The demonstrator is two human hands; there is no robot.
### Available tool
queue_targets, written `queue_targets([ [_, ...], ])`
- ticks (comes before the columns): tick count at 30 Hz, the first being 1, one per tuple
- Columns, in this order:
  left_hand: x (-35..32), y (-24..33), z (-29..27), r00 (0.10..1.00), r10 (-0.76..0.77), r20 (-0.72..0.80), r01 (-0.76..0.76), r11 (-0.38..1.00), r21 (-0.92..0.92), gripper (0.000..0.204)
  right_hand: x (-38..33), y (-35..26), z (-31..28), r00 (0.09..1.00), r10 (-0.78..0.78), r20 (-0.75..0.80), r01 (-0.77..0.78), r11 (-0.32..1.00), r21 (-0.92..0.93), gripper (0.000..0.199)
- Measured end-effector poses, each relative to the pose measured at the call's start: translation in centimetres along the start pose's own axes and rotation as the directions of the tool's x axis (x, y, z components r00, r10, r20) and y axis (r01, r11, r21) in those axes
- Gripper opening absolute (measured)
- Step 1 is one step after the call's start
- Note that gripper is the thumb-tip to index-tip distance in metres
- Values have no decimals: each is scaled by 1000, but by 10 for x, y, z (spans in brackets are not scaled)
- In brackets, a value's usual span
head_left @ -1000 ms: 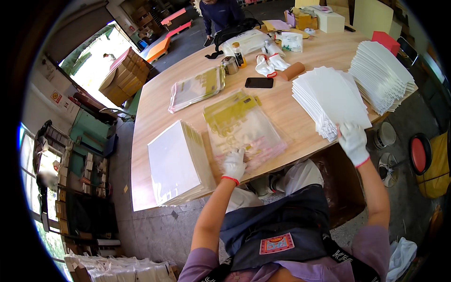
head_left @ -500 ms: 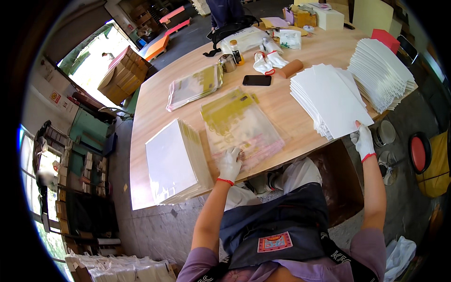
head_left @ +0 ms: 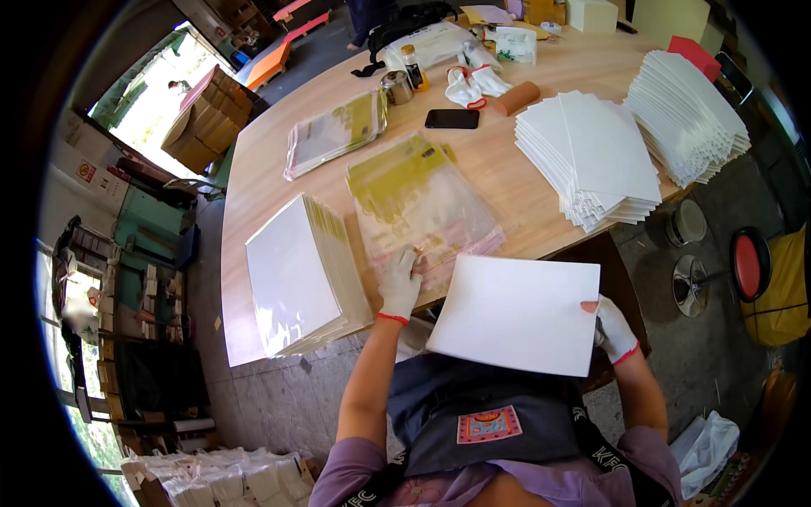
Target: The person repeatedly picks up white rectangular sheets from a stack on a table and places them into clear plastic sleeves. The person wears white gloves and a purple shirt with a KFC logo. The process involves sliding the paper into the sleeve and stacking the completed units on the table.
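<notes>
My right hand (head_left: 615, 331), in a white glove with a red cuff, grips the right edge of a white card sheet (head_left: 517, 313). The sheet lies level above my lap, in front of the table edge. My left hand (head_left: 400, 283), gloved alike, rests at the near edge of a pile of clear plastic bags (head_left: 431, 207) with yellow-green and pink print. Its thumb and fingers close together on the top bag's edge. Left of it stands a stack of bagged white sheets (head_left: 296, 270). Fanned stacks of white card (head_left: 583, 156) lie on the right.
Another bag pile (head_left: 338, 135), a phone (head_left: 452, 119), a brown roll (head_left: 517, 99), spare gloves (head_left: 473, 84), a jar (head_left: 395, 88) and a bottle (head_left: 414, 68) sit farther back on the table (head_left: 253, 177). A cardboard box (head_left: 621, 279) stands below its edge; a stool (head_left: 752, 264) stands right.
My right hand has drawn a white card sheet off the fanned stack and brought it left and nearer, over my lap. My left hand stays at the bags' near edge, its fingers now drawn together.
</notes>
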State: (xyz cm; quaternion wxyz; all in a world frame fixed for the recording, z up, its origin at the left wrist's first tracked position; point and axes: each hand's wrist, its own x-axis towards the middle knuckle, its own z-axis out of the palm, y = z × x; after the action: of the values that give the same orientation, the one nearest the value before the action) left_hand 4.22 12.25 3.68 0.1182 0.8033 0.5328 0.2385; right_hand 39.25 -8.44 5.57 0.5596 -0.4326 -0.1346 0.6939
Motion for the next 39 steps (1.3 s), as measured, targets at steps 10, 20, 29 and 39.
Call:
queue_targets([
  [10,13,3,-6,988,141,-67,-156,917,-367,27,19,54,-7,994,-108,-33,112,978,175,37],
  [20,-24,37,5,943,30,-330,-160,914,-374,63,10,65,30,989,-141,-34,145,978,153,32],
  [29,-29,67,101,796,-4,605,268,-894,-359,38,-28,36,86,995,-77,-70,75,997,-26,24],
  [39,-136,60,167,654,-517,553,640,-13,-768,23,66,116,74,989,133,-64,-113,961,253,25],
])
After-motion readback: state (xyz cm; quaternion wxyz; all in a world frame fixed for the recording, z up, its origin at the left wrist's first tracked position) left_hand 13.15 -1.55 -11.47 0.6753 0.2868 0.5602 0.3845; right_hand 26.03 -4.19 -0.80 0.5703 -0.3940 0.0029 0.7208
